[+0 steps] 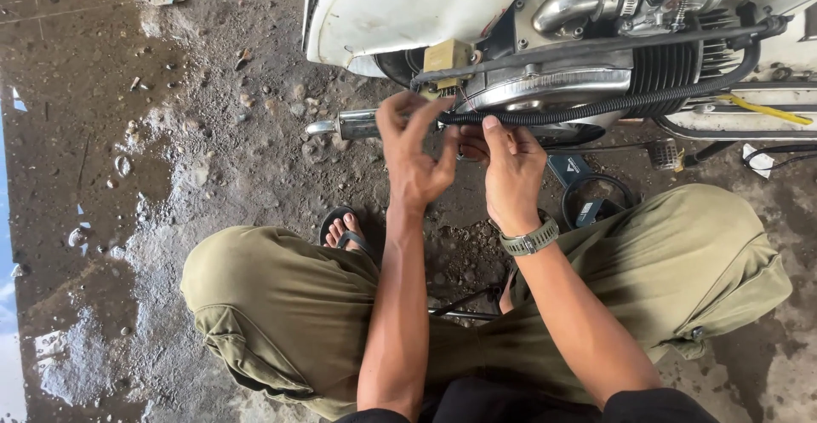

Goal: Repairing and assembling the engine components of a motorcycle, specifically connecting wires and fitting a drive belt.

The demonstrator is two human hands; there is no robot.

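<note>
- Wet, gritty concrete floor [170,176], puddled and strewn with pebbles, spreads beneath me as I squat beside a white scooter [383,6] with its engine side exposed.
- My left hand [414,155] is raised at the end of a black ribbed cable sleeve [596,110], thumb and forefinger pinched narrow on its tip, the other fingers fanned up and out of the way.
- My right hand [511,172], a metal-banded watch [529,240] on the wrist, grips the same sleeve just beside the left; the thumb presses up against it, seemingly to keep it steady while the left hand works the end.
- I judge the sleeve is held taut between both hands because it sags otherwise; it runs right, along the underside of the engine case [545,87], and curves up past the finned cylinder [672,65].
- Just behind my fingers sits a tan plastic connector block [447,54], with thin wires beneath it; whether they enter the sleeve I cannot tell.
- A chrome exhaust tip [345,123] pokes out to the left, close to my left hand and crowding that side.
- A yellow wire [766,110] lies along the scooter's footboard at far right.
- A dark tool or strap [591,193] rests on the floor below the engine.
- My knees in olive trousers [281,304] frame the work, a sandalled foot [345,227] between them.
</note>
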